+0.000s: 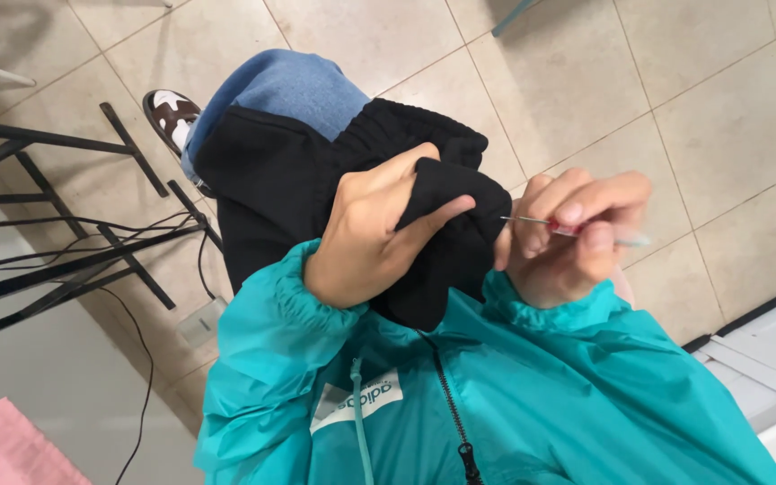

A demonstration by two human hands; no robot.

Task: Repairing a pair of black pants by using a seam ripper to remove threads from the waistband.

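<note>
My left hand grips a bunched fold of a black fabric garment, thumb pressed over the top of the fold. My right hand pinches a small tool with a thin metal tip and a red-and-clear handle. The tip touches the edge of the black fold. Both hands are close together in front of my chest. Teal jacket sleeves with elastic cuffs cover both wrists. The garment drapes down over my lap.
A leg in blue jeans and a brown-and-white shoe rest on the beige tiled floor. A black metal frame with cables stands at the left. Something pink lies at bottom left, white panels at bottom right.
</note>
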